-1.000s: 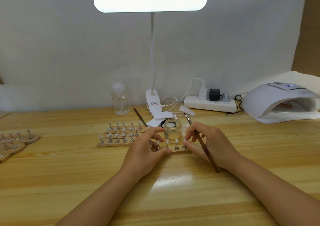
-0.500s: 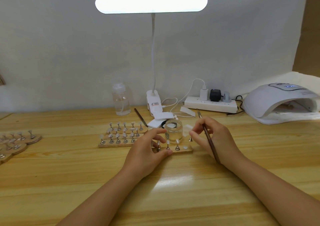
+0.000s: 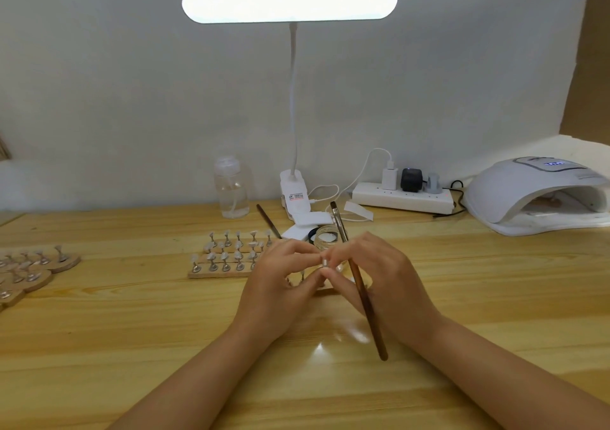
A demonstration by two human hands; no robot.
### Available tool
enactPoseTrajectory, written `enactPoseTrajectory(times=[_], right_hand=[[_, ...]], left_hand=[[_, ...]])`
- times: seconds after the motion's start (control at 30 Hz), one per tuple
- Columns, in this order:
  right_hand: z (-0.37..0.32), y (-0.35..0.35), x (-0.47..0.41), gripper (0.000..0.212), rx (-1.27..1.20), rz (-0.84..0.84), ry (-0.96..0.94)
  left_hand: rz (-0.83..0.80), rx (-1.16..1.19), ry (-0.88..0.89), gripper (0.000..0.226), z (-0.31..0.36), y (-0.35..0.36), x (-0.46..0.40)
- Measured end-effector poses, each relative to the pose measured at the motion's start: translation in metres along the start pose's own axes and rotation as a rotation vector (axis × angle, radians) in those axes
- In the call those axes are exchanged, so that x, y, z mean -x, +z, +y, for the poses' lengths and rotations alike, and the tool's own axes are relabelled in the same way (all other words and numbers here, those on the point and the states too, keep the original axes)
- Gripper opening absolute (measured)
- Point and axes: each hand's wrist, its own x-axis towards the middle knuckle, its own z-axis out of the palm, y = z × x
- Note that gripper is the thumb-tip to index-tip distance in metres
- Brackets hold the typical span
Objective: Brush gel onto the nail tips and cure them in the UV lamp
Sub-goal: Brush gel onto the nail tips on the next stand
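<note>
**Hands meet over one nail tip**

Both hands pinch a small tip (image 3: pixel 325 262) just in front of the gel jar (image 3: pixel 326 241). The left hand (image 3: pixel 280 284) curls round it from one side; the right hand (image 3: pixel 383 284) also grips the brush (image 3: pixel 359 284), bristles toward the jar. The UV lamp (image 3: pixel 541 195) sits well right of the jar, a tip rack (image 3: pixel 227 258) to its left.
</note>
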Motion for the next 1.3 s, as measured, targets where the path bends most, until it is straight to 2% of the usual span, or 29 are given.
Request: enactPoseTrajectory(times=[0.13, 0.23, 0.3, 0.4, 0.47, 0.53, 0.7, 1.03, 1.17, 1.3], right_hand=[[0.001, -0.001, -0.001, 0.017, -0.014, 0.009, 0.032], [0.003, -0.003, -0.001, 0.026, -0.052, 0.069, 0.143], [0.003, -0.007, -0.003, 0.033, -0.165, 0.124, 0.283], [0.003, -0.012, -0.011, 0.039, -0.413, 0.2, 0.611], [0.007, -0.015, -0.02, 0.042, -0.468, 0.236, 0.732], [0.013, -0.017, -0.029, 0.04, -0.437, 0.206, 0.745], [0.037, -0.014, -0.051, 0.027, -0.228, 0.014, 0.713], [0.04, 0.012, -0.069, 0.041, 0.118, -0.295, 0.688], [0.038, 0.011, -0.068, 0.044, 0.121, -0.254, 0.697], [0.043, -0.004, -0.072, 0.04, 0.031, -0.067, 0.769]], left_hand=[[0.052, -0.014, 0.051, 0.012, 0.0, 0.0, -0.001], [0.089, 0.008, 0.042, 0.014, 0.001, 0.001, -0.001], [0.095, 0.032, 0.01, 0.02, 0.002, 0.001, -0.001], [0.098, 0.068, -0.03, 0.017, 0.002, 0.0, -0.002], [0.11, 0.093, -0.045, 0.016, 0.002, 0.0, -0.001], [0.125, 0.126, -0.057, 0.016, 0.003, 0.0, -0.001], [0.156, 0.164, -0.073, 0.018, 0.002, -0.002, -0.002], [0.185, 0.131, -0.12, 0.025, -0.002, -0.002, -0.003], [0.194, 0.127, -0.12, 0.025, -0.002, -0.002, -0.003], [0.207, 0.136, -0.13, 0.025, -0.002, -0.002, -0.003]])
